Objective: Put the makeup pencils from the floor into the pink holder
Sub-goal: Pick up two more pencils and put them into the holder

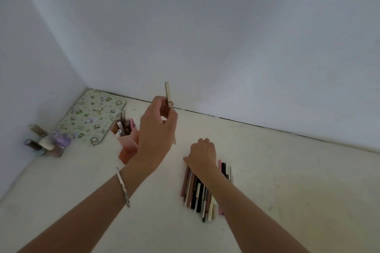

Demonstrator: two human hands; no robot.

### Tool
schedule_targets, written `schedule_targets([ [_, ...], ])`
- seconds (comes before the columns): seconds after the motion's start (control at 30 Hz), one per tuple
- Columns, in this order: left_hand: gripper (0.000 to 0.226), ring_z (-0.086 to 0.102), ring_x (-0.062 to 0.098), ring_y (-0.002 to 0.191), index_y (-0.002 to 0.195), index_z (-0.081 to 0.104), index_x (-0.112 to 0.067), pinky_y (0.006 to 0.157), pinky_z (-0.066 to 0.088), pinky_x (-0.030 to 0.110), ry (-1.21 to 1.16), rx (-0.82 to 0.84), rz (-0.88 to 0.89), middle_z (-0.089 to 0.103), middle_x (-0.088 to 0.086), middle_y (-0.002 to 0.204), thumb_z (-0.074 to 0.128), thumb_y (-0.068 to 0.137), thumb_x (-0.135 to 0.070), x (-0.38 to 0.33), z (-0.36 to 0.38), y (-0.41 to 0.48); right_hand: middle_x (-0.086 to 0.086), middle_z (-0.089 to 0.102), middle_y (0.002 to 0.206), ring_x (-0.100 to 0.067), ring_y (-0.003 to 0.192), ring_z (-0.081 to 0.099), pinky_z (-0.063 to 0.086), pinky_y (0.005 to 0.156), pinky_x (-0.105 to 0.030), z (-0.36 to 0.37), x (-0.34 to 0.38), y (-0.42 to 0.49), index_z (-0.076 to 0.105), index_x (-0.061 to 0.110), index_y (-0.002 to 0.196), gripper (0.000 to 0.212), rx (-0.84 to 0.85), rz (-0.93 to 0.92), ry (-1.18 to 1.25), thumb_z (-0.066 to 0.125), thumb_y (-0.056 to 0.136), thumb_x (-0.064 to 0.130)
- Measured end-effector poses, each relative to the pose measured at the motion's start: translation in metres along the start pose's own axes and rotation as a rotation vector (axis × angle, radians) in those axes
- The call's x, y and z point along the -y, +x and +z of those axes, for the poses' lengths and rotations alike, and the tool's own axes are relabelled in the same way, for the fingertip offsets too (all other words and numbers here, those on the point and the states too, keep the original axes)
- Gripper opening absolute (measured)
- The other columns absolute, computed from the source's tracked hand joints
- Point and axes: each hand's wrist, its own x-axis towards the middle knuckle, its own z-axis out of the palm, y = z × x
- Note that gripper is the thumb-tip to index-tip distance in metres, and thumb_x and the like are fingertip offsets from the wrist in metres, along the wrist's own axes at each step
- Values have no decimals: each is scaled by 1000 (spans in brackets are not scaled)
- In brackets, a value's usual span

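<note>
A pink holder [128, 146] stands on the pale floor, with several pencils sticking out of its top. Just right of it, my left hand [157, 129] is raised and pinches a cream makeup pencil [168, 94] held nearly upright. A row of makeup pencils [197, 193] in pink, brown, black and cream lies on the floor at centre right. My right hand [202, 155] rests palm down on the far end of that row, its fingertips hidden; whether it grips a pencil cannot be told.
A flowered green tray [90, 117] lies flat in the corner behind the holder. Several small bottles [48, 141] cluster at the left wall. White walls close the space at the back and left. A silver bangle [123, 186] circles my left wrist.
</note>
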Motion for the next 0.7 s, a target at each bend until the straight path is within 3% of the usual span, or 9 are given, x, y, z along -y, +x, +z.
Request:
schedule_targets([
  [0.1, 6, 57, -5, 73, 90, 57, -23, 65, 45, 6, -5, -26, 2, 60, -15, 75, 57, 92, -17, -1, -12, -1, -5, 60, 102, -24, 103, 49, 37, 91, -33, 10, 8, 2, 65, 13, 93, 19, 11, 3, -57, 52, 91, 26],
  [0.2, 8, 62, 3, 76, 93, 58, -22, 61, 45, 3, -36, -46, -18, 63, -11, 82, 61, 91, -15, 1, -24, -1, -4, 58, 89, -22, 91, 50, 38, 81, -32, 9, 15, 3, 60, 12, 80, 18, 51, 67, 32, 51, 87, 26],
  [0.3, 34, 66, 6, 79, 123, 57, -24, 61, 50, 7, -75, -138, -42, 63, -13, 88, 62, 91, -15, 4, -49, 11, -3, 46, 60, -19, 61, 45, 35, 57, -27, -9, 19, 8, 46, 9, 59, 34, 34, 191, 491, 57, 84, 29],
  [0.37, 63, 66, 4, 75, 148, 37, -26, 63, 53, 11, -87, -237, -24, 61, -10, 88, 62, 92, -12, 8, -71, 27, -7, 52, 58, -19, 55, 48, 33, 49, -25, -35, 19, 17, 53, 3, 66, 31, -32, 238, 807, 56, 87, 25],
  [0.43, 75, 64, 2, 69, 155, 23, -26, 64, 54, 13, -49, -327, -8, 60, -9, 86, 61, 92, -10, 16, -96, 42, -10, 66, 74, -16, 55, 58, 40, 49, -24, -67, 25, 24, 59, 2, 86, 21, -126, 239, 1105, 51, 92, 20],
  [0.5, 73, 66, 4, 68, 153, 25, -28, 65, 56, 15, 7, -365, -21, 61, -7, 87, 61, 92, -12, 28, -113, 51, -10, 69, 77, -12, 53, 61, 42, 51, -23, -95, 37, 26, 55, 9, 94, 10, -263, 170, 1331, 48, 95, 15],
  [0.7, 64, 66, 10, 73, 146, 31, -36, 67, 55, 22, 254, -178, 20, 62, -10, 83, 62, 94, -17, 69, -107, 29, -11, 69, 82, -16, 68, 66, 53, 64, -23, -130, 84, 16, 52, 23, 98, 8, -600, -77, 1515, 51, 97, 15],
])
